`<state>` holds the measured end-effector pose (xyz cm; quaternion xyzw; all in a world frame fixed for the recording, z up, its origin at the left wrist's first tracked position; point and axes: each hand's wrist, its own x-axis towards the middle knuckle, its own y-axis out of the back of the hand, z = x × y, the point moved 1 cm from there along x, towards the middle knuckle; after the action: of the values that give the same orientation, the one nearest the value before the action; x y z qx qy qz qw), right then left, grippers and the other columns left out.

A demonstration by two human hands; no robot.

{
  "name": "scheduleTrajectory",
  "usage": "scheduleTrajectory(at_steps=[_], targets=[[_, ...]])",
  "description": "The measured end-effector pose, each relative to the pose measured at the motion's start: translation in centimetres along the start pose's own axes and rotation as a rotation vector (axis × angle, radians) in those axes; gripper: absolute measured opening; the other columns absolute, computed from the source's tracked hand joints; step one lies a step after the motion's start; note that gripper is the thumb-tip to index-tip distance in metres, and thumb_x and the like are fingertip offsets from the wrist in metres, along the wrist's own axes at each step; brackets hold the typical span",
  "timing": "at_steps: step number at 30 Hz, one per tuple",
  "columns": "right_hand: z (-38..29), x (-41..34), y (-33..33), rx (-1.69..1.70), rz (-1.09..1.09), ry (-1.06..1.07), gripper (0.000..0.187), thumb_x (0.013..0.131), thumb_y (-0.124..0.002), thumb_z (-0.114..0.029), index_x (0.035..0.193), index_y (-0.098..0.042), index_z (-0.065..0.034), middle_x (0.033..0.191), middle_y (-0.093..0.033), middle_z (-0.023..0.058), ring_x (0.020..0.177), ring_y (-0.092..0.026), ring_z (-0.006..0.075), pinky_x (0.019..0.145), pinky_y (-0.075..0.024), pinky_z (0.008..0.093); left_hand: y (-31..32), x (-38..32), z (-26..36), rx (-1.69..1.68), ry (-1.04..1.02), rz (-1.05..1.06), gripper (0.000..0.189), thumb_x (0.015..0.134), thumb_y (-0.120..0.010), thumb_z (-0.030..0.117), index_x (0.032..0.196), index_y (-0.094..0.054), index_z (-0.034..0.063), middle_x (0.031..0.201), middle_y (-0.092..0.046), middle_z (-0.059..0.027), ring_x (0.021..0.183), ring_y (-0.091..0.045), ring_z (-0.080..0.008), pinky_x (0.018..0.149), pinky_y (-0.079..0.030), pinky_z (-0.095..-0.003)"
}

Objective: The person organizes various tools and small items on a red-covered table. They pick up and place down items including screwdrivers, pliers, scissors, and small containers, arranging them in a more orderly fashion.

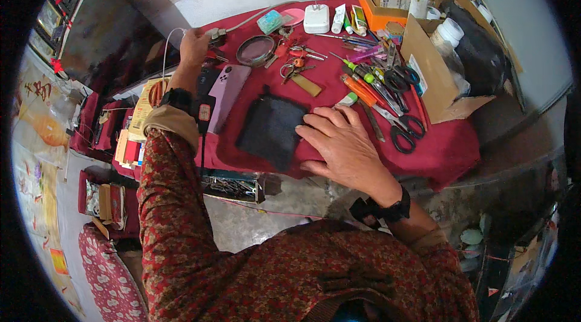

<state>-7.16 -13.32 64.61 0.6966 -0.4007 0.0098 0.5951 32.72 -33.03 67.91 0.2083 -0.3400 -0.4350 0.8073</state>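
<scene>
My left hand (194,49) is at the table's far left, its fingers closed around the end of a thin white cable (165,52) that loops up from below. A grey cord's plug end (215,33) touches or lies just beyond its fingertips; which, I cannot tell. My right hand (342,147) is palm down with fingers apart, its fingertips at the right edge of a flat black pouch (272,129). It holds nothing. A light purple smartphone (229,90) lies left of the pouch, beside a black device (204,90) partly hidden by my left arm.
Keys (297,70), a round dish (255,50) and a white power adapter (316,19) lie on the red tablecloth (281,83). Scissors (401,133) and screwdrivers (363,88) are to the right. An open cardboard box (435,95) stands at the right edge, with an orange box (383,18) behind.
</scene>
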Motion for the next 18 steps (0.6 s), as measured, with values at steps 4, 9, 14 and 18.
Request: scheduleTrajectory(at_steps=[4, 9, 14, 18], targets=[[0.1, -0.1, 0.0, 0.000, -0.012, -0.015, 0.059, 0.068, -0.076, -0.032, 0.118, -0.055, -0.0080, 0.121, -0.052, 0.0084, 0.122, -0.042, 0.0258, 0.105, -0.0270, 0.0450, -1.9, -0.8, 4.3, 0.193, -0.221, -0.196, 0.039, 0.081, -0.063, 0.035, 0.105, -0.066, 0.0040, 0.098, -0.068, -0.0168, 0.093, -0.065, -0.0297, 0.083, -0.049, -0.0375], [0.1, -0.1, 0.0, -0.006, -0.012, -0.020, 0.059, 0.068, -0.076, -0.034, 0.119, -0.056, -0.0087, 0.122, -0.053, 0.0075, 0.122, -0.042, 0.0250, 0.105, -0.0269, 0.0444, -7.6, -5.2, 12.4, 0.517, -0.498, -0.459, 0.039, 0.080, -0.063, 0.041, 0.102, -0.068, 0.0098, 0.097, -0.068, -0.0149, 0.094, -0.064, -0.0318, 0.084, -0.048, -0.0414], [0.1, -0.2, 0.1, -0.012, 0.008, -0.012, 0.059, 0.067, -0.076, -0.033, 0.118, -0.057, -0.0090, 0.121, -0.054, 0.0068, 0.121, -0.043, 0.0242, 0.105, -0.0272, 0.0432, -9.9, -9.0, 15.1, 0.851, -0.626, -0.412, 0.037, 0.082, -0.062, 0.038, 0.102, -0.064, 0.0076, 0.099, -0.066, -0.0142, 0.095, -0.062, -0.0340, 0.081, -0.048, -0.0459], [0.2, -0.2, 0.1, 0.011, 0.009, -0.019, 0.058, 0.067, -0.075, -0.033, 0.117, -0.058, -0.0090, 0.119, -0.054, 0.0067, 0.121, -0.043, 0.0239, 0.104, -0.0275, 0.0427, -10.8, -8.8, 14.5, 0.648, -0.549, -0.495, 0.033, 0.082, -0.061, 0.035, 0.102, -0.063, 0.0091, 0.101, -0.065, -0.0128, 0.099, -0.060, -0.0327, 0.084, -0.046, -0.0462]])
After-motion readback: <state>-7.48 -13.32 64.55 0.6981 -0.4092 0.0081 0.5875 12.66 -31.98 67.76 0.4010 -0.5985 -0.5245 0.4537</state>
